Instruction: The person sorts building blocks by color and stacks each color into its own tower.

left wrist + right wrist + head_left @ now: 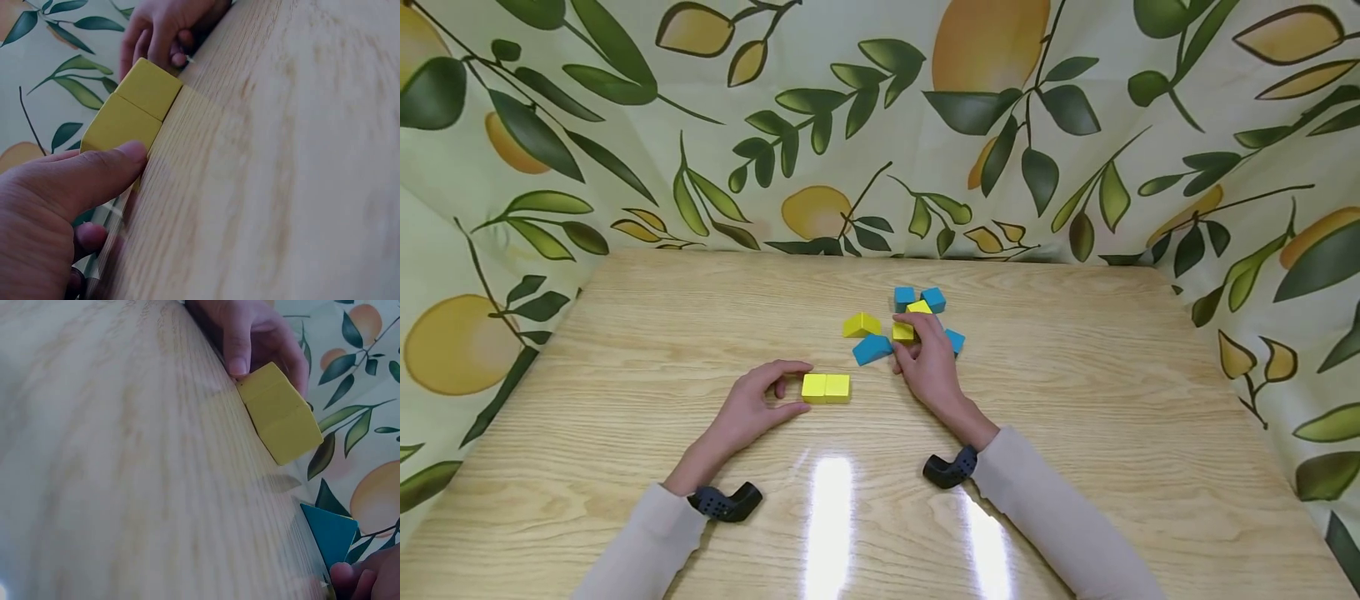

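Two yellow cube-shaped blocks (826,388) sit side by side on the wooden table, faces together. My left hand (758,406) holds the left one, thumb on its near side and index finger at its far side; the left wrist view shows the thumb (119,165) against it. Farther back, my right hand (931,367) reaches over a loose group of blocks. Its thumb and index finger are at opposite sides of a small yellow block (903,332). A blue triangular block (872,350) lies just left of that thumb. The right palm is hidden.
Around the right hand lie a yellow triangular block (861,325), two blue blocks (904,297) at the back, another yellow block (919,307) and a partly covered blue block (955,341). A leaf-and-fruit patterned cloth (820,125) hangs behind the table (1075,400).
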### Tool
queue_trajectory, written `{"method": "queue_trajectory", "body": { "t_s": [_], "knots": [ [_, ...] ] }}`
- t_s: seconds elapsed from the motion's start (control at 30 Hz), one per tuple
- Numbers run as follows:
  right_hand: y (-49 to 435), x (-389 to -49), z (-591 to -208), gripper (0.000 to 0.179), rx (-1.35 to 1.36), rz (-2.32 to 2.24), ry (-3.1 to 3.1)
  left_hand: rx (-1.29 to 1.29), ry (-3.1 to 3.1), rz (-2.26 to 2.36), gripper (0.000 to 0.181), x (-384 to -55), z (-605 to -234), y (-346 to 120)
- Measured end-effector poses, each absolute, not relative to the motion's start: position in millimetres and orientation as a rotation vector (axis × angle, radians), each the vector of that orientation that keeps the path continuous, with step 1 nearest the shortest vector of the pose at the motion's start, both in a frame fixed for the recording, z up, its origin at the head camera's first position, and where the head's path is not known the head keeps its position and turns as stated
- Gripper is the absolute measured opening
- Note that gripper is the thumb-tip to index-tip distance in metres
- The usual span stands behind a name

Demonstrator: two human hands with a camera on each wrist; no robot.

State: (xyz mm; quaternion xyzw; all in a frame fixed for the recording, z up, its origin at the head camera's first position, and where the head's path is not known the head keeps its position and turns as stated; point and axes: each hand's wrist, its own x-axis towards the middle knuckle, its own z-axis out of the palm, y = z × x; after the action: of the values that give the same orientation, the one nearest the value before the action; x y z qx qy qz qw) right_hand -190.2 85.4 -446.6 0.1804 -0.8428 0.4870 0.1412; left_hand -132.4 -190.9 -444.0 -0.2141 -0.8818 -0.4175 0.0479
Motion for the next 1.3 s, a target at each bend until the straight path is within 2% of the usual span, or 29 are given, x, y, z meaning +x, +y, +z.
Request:
{"method": "queue_trajectory", "body": {
  "t_s": [0.23,0.93,1.3],
  "knots": [
    [91,-184,-447,0.040,0.433,1.319,-2.456,-0.648,-2.698,-1.287,0.051,-131,-446,-189],
    [113,-157,-447,0.040,0.460,1.333,-2.423,-0.654,-2.683,-1.278,0.049,-132,-447,-187],
    [112,-148,-444,0.044,0.310,1.291,-2.550,-0.664,-2.673,-1.260,0.051,-133,-445,-190]
  ]
}}
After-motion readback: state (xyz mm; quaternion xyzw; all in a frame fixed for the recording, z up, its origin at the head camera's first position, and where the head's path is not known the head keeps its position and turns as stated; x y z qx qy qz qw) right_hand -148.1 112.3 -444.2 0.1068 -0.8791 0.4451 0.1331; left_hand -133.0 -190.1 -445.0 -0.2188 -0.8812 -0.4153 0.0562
